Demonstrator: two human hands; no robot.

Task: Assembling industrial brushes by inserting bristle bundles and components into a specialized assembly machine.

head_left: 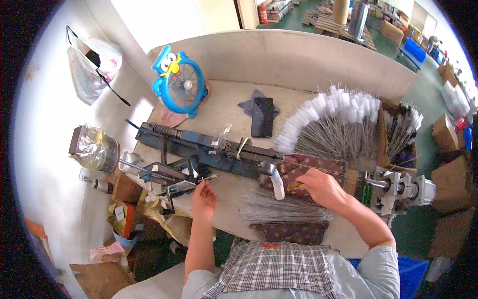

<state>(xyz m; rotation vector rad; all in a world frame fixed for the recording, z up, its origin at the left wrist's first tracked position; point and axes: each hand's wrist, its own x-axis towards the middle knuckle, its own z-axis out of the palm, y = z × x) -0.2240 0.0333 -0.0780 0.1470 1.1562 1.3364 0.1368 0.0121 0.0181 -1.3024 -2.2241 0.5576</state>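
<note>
My left hand (204,198) is raised beside the black metal frame of the bench machine (199,144). Its fingers are pinched together at a thin, pale piece too small to name. To the right, my right hand (322,187) is closed around a small yellow piece (296,185), mostly hidden by the fingers, above a dark red patterned cloth (294,167). Just left of it, a white-and-blue bottle-like object (277,185) leans by the machine's end. Loose thin metal wires (284,207) lie in a bundle below that hand.
White-tipped wire brushes (333,114) fan out at the back right, beside a box of black-and-white ones (403,124). A motor unit (398,192) sits at the right edge. A phone (262,117) and a blue duck-shaped fan (181,82) stand further back.
</note>
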